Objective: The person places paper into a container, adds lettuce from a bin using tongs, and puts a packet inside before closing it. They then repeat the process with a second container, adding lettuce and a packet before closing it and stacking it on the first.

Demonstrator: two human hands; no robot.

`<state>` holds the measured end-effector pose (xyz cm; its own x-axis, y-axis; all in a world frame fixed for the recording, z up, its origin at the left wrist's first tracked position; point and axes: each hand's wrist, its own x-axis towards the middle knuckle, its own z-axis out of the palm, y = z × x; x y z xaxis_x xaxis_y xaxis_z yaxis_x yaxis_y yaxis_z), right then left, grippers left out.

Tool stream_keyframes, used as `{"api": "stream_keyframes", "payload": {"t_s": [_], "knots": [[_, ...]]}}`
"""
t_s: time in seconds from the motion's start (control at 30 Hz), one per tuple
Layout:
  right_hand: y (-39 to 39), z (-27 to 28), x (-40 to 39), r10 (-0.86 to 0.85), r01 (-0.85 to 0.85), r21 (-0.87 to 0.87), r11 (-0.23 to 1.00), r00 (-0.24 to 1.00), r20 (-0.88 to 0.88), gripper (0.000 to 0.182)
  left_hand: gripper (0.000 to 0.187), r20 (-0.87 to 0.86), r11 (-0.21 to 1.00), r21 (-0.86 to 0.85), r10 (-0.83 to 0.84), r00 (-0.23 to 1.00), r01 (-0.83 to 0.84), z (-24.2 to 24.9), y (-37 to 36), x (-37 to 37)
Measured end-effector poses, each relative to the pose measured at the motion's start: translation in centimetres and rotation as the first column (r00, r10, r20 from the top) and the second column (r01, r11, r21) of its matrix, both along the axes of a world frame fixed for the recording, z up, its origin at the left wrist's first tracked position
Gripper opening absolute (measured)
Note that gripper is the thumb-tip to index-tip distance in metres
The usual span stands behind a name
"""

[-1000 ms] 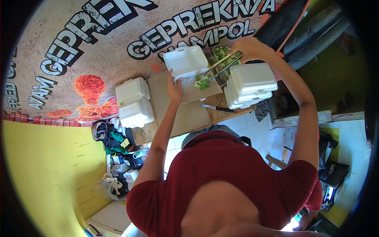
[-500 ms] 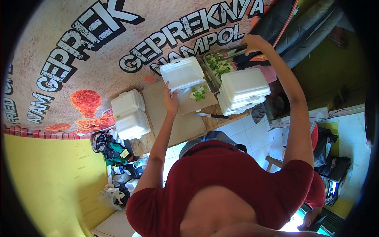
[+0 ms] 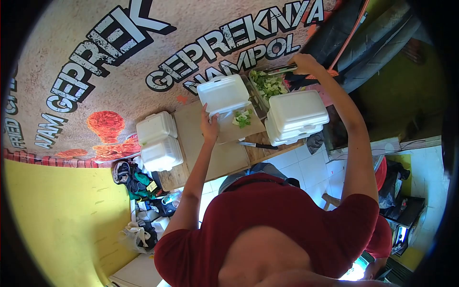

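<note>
The left hand [image 3: 209, 129] is at the left side of an open white foam box [image 3: 224, 93], whose lid is tipped back on the far side; its fingers reach along the lid's left edge and its thumb stands apart from them, to the right, near the fold; whether they pinch the foam or only rest against it, I cannot tell; the box therefore lies just right of this hand and beyond it, with a small heap of chopped greens [image 3: 242, 118] on a pale sheet in the near part, to the right of the thumb and not touching it; the right hand [image 3: 307, 65] is farther off and well to the right, closed around the handle end of metal tongs [image 3: 283, 70], which point left over the far right part of a clear container [image 3: 259, 104]; more cut leaves [image 3: 268, 85] fill it, left of and nearer than that hand; whether the tips grip any leaf is too small to tell; the container stands between the open box and a stack of closed foam boxes [image 3: 299, 112] on the right; a knife [image 3: 258, 145] lies near the stack's left side, dark handle to the right, on the wooden table [image 3: 173, 178]; more closed boxes [image 3: 160, 149] stand at the table's left end
</note>
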<state>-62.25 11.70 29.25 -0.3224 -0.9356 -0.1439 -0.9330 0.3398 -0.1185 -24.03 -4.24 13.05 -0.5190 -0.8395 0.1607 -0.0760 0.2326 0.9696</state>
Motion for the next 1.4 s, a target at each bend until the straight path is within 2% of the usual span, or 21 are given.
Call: {"api": "stream_keyframes", "payload": {"t_s": [0.1, 0.2, 0.4, 0.5, 0.6, 0.7, 0.8, 1.0, 1.1, 1.2, 1.3, 1.4], "knots": [[1.4, 0.2, 0.2, -0.001, 0.000, -0.058, 0.998, 1.000, -0.016, 0.039, 0.057, -0.033, 1.000, 0.000, 0.011, 0.999, -0.011, -0.1, -0.2, -0.2], [2.1, 0.6, 0.6, 0.015, -0.015, -0.008, 1.000, 1.000, -0.024, 0.039, 0.057, 0.041, 1.000, 0.012, 0.021, 0.999, -0.021, -0.2, -0.2, -0.4], [3.3, 3.4, 2.1, -0.040, 0.040, -0.021, 0.999, 0.999, -0.002, 0.044, 0.057, -0.054, 1.000, 0.012, -0.026, 0.998, 0.027, -0.4, -0.2, -0.9], [4.0, 5.5, 3.1, -0.005, 0.003, -0.067, 0.998, 1.000, -0.027, 0.044, 0.058, -0.051, 1.000, -0.009, -0.022, 0.998, 0.022, -0.7, -0.2, -1.0], [4.5, 7.6, 5.1, -0.019, 0.026, -0.090, 0.996, 0.997, 0.077, 0.043, 0.056, -0.105, 0.999, 0.040, -0.015, 0.994, 0.019, -1.6, -0.2, -1.0], [4.6, 7.6, 6.6, 0.149, -0.137, -0.120, 0.983, 0.984, 0.100, 0.044, 0.056, -0.067, 1.000, 0.005, -0.009, 0.998, 0.010, -2.5, -0.5, -1.0], [4.2, 7.3, 8.8, 0.239, -0.231, -0.083, 0.970, 0.965, 0.106, 0.044, 0.058, -0.082, 0.999, 0.006, -0.038, 0.996, 0.038, -3.0, -0.9, -1.1], [2.5, 6.7, 10.4, 0.233, -0.237, 0.034, 0.971, 0.968, 0.094, 0.050, 0.056, -0.176, 1.000, 0.012, -0.026, 0.984, 0.029, -2.2, -0.7, -1.5], [2.1, 7.2, 10.8, 0.297, -0.297, 0.011, 0.955, 0.954, 0.034, 0.051, 0.056, -0.196, 0.996, -0.090, -0.002, 0.981, -0.016, -2.4, -0.9, -1.7], [1.7, 8.3, 11.3, 0.256, -0.256, 0.066, 0.964, 0.967, 0.016, 0.051, 0.058, -0.165, 0.999, 0.021, -0.046, 0.985, 0.050, -2.2, -1.0, -1.4], [1.8, 8.1, 9.7, 0.219, -0.217, -0.041, 0.975, 0.975, 0.034, 0.048, 0.059, -0.076, 0.998, 0.054, -0.031, 0.997, 0.035, -1.7, -0.8, -1.0], [2.0, 7.8, 7.7, 0.221, -0.228, -0.126, 0.965, 0.973, -0.064, 0.050, 0.059, -0.135, 0.998, 0.046, -0.037, 0.990, 0.043, -2.1, -0.9, -1.0]]}}
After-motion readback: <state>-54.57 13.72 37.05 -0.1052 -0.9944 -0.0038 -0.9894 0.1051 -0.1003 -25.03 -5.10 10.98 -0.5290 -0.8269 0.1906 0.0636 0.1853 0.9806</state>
